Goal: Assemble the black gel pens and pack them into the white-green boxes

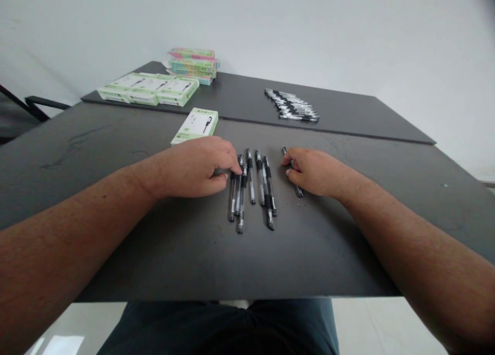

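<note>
Several clear pens with black grips (251, 182) lie loosely side by side on the dark table, most pointing away from me. My left hand (203, 166) is at the left end of this group. Its index fingertip touches or hovers just over the leftmost pens, and its thumb is held apart below; it grips nothing that I can see. To the right of the group, my right hand (313, 170) has its fingers and thumb closed on a single pen (299, 191). That pen lies slanted at the table surface, its middle hidden by the fingers.
Beyond my left hand lies a green and white pen box (195, 123). More such boxes (176, 91) sit in a row on the back table (344, 112), before a stack of colourful boxes (193, 66). A slanted row of pens (292, 106) lies there too. A wall stands behind.
</note>
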Demonstrator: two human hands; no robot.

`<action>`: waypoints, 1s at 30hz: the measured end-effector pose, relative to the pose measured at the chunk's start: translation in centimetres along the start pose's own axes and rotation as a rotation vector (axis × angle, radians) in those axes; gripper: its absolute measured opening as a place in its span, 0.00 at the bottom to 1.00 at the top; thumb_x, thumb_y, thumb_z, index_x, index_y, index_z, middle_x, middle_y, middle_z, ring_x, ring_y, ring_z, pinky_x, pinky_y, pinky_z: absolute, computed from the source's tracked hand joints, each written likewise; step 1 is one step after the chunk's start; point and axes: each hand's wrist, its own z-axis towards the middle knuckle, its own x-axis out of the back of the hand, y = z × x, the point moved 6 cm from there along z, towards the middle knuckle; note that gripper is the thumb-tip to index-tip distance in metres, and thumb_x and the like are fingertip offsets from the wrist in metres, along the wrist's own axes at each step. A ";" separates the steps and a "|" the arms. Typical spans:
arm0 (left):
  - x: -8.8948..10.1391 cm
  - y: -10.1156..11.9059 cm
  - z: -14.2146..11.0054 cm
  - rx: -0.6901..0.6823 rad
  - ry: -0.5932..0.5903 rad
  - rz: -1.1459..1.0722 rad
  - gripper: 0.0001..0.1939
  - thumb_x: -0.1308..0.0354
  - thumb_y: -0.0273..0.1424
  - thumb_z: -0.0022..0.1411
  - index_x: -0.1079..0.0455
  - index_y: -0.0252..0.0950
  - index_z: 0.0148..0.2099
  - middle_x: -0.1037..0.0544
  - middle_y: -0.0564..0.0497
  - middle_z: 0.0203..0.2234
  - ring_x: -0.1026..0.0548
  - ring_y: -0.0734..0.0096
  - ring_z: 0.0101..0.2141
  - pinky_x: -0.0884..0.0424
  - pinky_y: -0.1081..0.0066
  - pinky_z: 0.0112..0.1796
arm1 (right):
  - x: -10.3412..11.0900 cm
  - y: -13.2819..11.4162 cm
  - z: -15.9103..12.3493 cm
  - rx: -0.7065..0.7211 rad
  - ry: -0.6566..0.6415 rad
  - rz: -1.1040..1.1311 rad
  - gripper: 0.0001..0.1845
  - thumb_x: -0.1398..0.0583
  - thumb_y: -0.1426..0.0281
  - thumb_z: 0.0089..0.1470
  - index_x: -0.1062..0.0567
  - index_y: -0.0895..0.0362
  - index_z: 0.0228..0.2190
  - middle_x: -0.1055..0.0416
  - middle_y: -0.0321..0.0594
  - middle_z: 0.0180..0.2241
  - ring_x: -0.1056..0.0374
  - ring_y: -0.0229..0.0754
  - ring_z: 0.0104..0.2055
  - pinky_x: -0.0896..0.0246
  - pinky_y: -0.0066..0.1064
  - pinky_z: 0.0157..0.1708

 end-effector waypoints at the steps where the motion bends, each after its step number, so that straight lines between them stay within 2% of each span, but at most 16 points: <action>1: 0.0 0.5 0.0 -0.019 0.001 -0.016 0.20 0.42 0.24 0.63 0.14 0.39 0.51 0.12 0.44 0.46 0.16 0.57 0.49 0.22 0.59 0.58 | 0.0 0.0 0.0 0.000 0.000 0.003 0.20 0.40 0.72 0.68 0.20 0.58 0.58 0.15 0.47 0.44 0.21 0.51 0.43 0.35 0.36 0.45; 4: -0.1 1.5 0.1 -0.060 0.032 -0.001 0.22 0.39 0.25 0.65 0.15 0.38 0.59 0.14 0.40 0.53 0.17 0.52 0.55 0.24 0.54 0.61 | 0.0 0.0 0.0 0.006 0.000 0.011 0.20 0.40 0.72 0.68 0.20 0.59 0.58 0.15 0.47 0.44 0.21 0.51 0.43 0.34 0.36 0.45; 8: -1.3 2.0 0.2 -0.099 0.041 0.050 0.26 0.37 0.27 0.67 0.19 0.38 0.66 0.19 0.35 0.64 0.22 0.45 0.64 0.27 0.46 0.67 | 0.0 0.0 0.0 0.004 0.008 0.009 0.20 0.40 0.71 0.68 0.19 0.58 0.58 0.15 0.47 0.44 0.21 0.50 0.43 0.35 0.35 0.45; 13: -2.4 2.1 0.3 -0.091 0.060 0.065 0.25 0.36 0.27 0.67 0.19 0.36 0.65 0.22 0.32 0.66 0.25 0.39 0.67 0.28 0.41 0.69 | 0.0 0.1 0.0 -0.001 0.009 0.011 0.20 0.40 0.72 0.68 0.19 0.58 0.58 0.15 0.46 0.43 0.22 0.50 0.43 0.36 0.35 0.44; 18: -2.9 2.2 0.4 -0.099 0.060 0.106 0.31 0.38 0.27 0.69 0.24 0.37 0.72 0.26 0.30 0.71 0.28 0.36 0.70 0.33 0.36 0.71 | -0.1 0.2 0.1 0.007 0.005 0.004 0.20 0.40 0.71 0.68 0.20 0.58 0.58 0.16 0.46 0.42 0.22 0.50 0.42 0.36 0.36 0.43; 24: -2.9 2.1 0.4 -0.101 0.048 0.100 0.28 0.39 0.24 0.66 0.20 0.40 0.67 0.25 0.34 0.70 0.29 0.38 0.72 0.33 0.36 0.72 | -0.2 0.3 0.2 0.006 0.013 -0.006 0.20 0.40 0.71 0.67 0.20 0.57 0.58 0.16 0.45 0.42 0.23 0.50 0.41 0.36 0.36 0.43; 28: -1.7 1.8 0.3 -0.085 0.068 0.068 0.28 0.39 0.22 0.64 0.20 0.39 0.65 0.24 0.33 0.70 0.28 0.38 0.70 0.31 0.36 0.70 | -0.2 0.3 0.2 0.010 0.020 -0.002 0.20 0.40 0.71 0.67 0.19 0.56 0.57 0.16 0.45 0.42 0.23 0.50 0.41 0.35 0.36 0.43; 30: -1.0 1.6 0.2 -0.073 0.078 0.034 0.26 0.40 0.21 0.62 0.17 0.40 0.60 0.21 0.35 0.67 0.26 0.39 0.69 0.30 0.38 0.70 | -0.3 0.3 0.2 0.011 0.020 -0.002 0.20 0.40 0.71 0.67 0.19 0.57 0.57 0.16 0.45 0.41 0.24 0.50 0.40 0.35 0.36 0.43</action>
